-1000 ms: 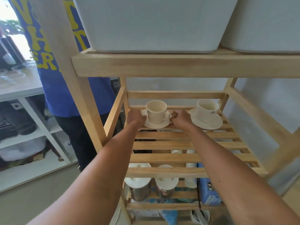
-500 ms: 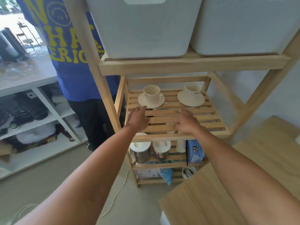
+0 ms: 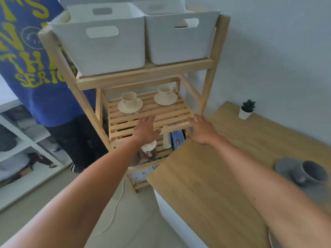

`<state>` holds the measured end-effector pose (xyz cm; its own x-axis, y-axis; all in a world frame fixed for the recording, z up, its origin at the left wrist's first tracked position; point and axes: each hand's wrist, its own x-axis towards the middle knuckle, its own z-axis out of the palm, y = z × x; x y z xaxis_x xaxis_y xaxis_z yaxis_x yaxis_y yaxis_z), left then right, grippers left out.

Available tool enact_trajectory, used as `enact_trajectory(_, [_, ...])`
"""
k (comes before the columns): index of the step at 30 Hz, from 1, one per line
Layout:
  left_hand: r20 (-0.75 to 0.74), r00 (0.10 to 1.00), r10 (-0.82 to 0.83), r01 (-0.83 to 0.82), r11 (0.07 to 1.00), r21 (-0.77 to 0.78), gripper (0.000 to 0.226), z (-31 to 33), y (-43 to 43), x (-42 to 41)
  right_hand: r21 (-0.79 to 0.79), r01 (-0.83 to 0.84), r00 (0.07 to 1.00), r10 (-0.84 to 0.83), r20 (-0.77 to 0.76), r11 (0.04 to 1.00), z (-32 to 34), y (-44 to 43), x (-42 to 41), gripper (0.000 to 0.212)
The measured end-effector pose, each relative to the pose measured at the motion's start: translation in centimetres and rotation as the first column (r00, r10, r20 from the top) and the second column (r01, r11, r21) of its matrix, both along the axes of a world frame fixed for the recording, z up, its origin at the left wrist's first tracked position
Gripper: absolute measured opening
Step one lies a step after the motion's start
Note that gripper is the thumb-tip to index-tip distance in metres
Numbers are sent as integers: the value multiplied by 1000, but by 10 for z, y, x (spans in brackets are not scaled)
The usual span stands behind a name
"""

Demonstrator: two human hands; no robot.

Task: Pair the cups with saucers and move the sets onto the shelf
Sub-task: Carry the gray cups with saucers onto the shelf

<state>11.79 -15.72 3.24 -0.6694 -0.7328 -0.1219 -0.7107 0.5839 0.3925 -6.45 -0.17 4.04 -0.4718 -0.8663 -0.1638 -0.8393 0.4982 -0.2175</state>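
Two cream cups stand on cream saucers on the slatted middle shelf (image 3: 161,119) of a wooden rack: the left cup (image 3: 129,99) on its saucer (image 3: 130,106), the right cup (image 3: 165,90) on its saucer (image 3: 165,99). My left hand (image 3: 146,129) hovers open over the shelf's front edge, holding nothing. My right hand (image 3: 201,130) is open too, at the shelf's front right corner above the wooden table (image 3: 223,176). A grey cup (image 3: 312,172) sits on a grey saucer (image 3: 284,166) at the table's right side.
Two white bins (image 3: 107,40) fill the rack's top shelf. Jars and a blue box (image 3: 176,140) sit on the lower shelf. A person in a blue shirt (image 3: 26,68) stands left of the rack. A small potted plant (image 3: 246,109) stands at the table's back.
Both hands let go of the left cup set and drew back from the shelf. The view pulled away and swung right, bringing the table and grey cup into sight.
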Motion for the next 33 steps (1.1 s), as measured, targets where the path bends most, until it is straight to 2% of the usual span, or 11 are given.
enact_trajectory(9, [-121,921,-370,376,926,33,69,19,99,-109,-67,281,959,-283,-30,957,46,169,-46,78])
enact_trajectory(16, [-133,808,-574,584,809,57,71,13,203,-191,-178,525,846,-533,7,832,61,304,-86,73])
enact_trajectory(19, [-128,778,-616,628,773,96,70,2,247,-210,-196,647,758,-649,65,737,48,359,-102,70])
enact_trajectory(21, [-122,771,-625,637,760,130,69,-8,271,-221,-155,712,702,-705,106,685,33,388,-109,68])
enact_trajectory(26, [-99,773,-627,632,745,212,62,-39,304,-238,55,743,637,-730,245,667,-19,412,-109,72])
enact_trajectory(33, [-141,783,-606,620,738,268,51,-57,316,-254,-54,767,615,-706,351,640,-49,392,-118,69])
